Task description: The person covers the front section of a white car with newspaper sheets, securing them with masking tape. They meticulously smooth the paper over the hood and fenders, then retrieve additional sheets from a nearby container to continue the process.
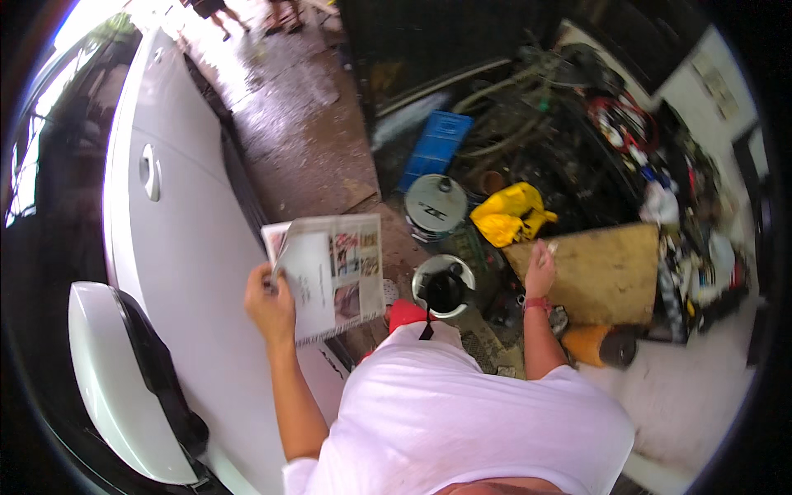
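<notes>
A folded newspaper (356, 272) with a plain white sheet (309, 276) lying against it hangs beside the car. My left hand (271, 304) grips its left edge, thumb over the front, and something small and dark shows by the fingers. Out to the right, my right hand (540, 274) has its fingers drawn together above a wooden board (606, 276). A tiny pale thing shows at those fingertips, too small to name. A red band (538, 304) circles the right wrist.
On the left stands a white car (186, 239) with its mirror (115, 379) sticking out. Ahead are a lidded bucket (436, 204), an open pail (466, 285), a yellow bag (513, 213) and a blue crate (437, 144). Tangled hoses and clutter fill the right. People stand far off on wet ground.
</notes>
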Tool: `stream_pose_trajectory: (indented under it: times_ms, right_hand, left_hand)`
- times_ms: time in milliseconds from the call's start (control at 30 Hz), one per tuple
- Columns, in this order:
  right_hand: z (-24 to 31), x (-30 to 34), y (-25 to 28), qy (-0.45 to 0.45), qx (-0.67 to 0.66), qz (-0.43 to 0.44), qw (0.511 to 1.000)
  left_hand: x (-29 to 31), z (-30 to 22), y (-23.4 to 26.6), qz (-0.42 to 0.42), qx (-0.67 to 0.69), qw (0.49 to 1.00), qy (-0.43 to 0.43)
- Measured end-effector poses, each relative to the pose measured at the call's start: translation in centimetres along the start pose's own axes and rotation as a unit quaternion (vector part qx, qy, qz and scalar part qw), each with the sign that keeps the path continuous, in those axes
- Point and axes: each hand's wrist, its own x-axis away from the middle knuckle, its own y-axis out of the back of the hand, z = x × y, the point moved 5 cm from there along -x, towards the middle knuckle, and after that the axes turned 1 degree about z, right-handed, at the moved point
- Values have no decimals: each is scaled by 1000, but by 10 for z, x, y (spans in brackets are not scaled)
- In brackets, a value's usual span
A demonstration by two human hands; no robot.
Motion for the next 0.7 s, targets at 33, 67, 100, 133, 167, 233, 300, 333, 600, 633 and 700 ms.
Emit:
stream_pose_trajectory:
  times_ms: [33,67,100,133,167,233,300,333,600,633,700]
  right_hand:
    - [79,-23,-21,49,-115,-18,992]
    - [156,-38,-43,123,-93,9,988]
    - [224,-42,-51,196,-84,22,977]
    - [279,-41,-59,183,-128,86,971]
    - [323,-41,-83,154,-205,133,957]
    - [392,-22,-129,264,-234,159,922]
    - [452,0,-175,253,-320,257,876]
    - [465,7,-206,281,-319,282,860]
    - [533,-16,-482,76,-267,520,807]
    - [537,-28,-507,28,-278,539,795]
    - [560,-65,-567,-95,-283,546,783]
  left_hand:
    - [-34,6,-20,15,-13,1000,4]
    - [-72,23,-41,14,-16,1000,5]
    - [-103,27,-57,7,-16,1000,-10]
    - [-120,31,-67,0,-27,1000,1]
    - [-150,41,-84,-6,-34,999,7]
    - [-203,65,-110,-16,-45,999,16]
    - [-256,87,-138,-24,-40,999,23]
    - [-284,95,-153,-22,-31,999,17]
    - [-490,113,-281,71,111,990,-48]
    - [-505,102,-299,92,138,984,-69]
    - [-544,80,-336,182,150,969,-78]
